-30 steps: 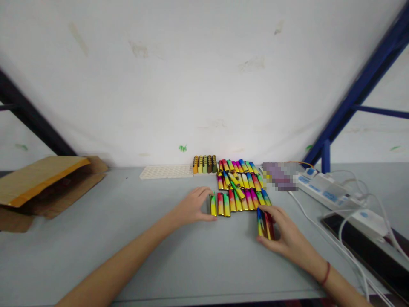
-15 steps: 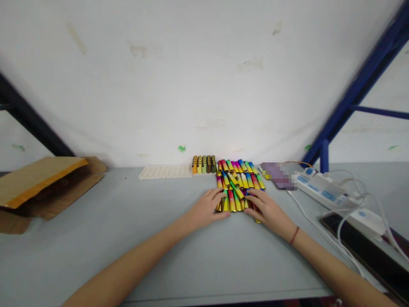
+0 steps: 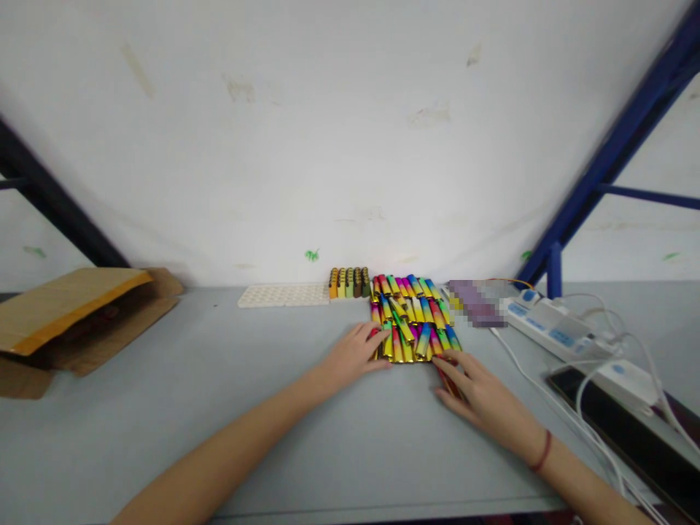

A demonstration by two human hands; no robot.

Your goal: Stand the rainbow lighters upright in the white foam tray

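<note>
Shiny rainbow-and-gold tubes (image 3: 424, 310) lie in three rough rows on the grey table, some tilted across others. My left hand (image 3: 354, 352) curls round the left end of the nearest row, its thumb and fingers on a reddish tube (image 3: 375, 333) there. In front of the row's right end, my right hand (image 3: 475, 388) has its fingers and thumb closed about a red tube (image 3: 450, 382), which its fingers partly cover. That tube lies apart from the row, slanting towards me.
A white rack with holes (image 3: 281, 295) stands by the wall; upright orange, green and brown pieces (image 3: 350, 283) fill its right end. An open cardboard box (image 3: 98, 321) lies left. At right are a blurred purple item (image 3: 475, 302), a power strip (image 3: 569, 335), white cables and a black phone-like slab (image 3: 617, 419).
My right hand has drawn back towards me and to the right with the red tube, uncovering the right part of the nearest row. My left hand has hardly moved.
</note>
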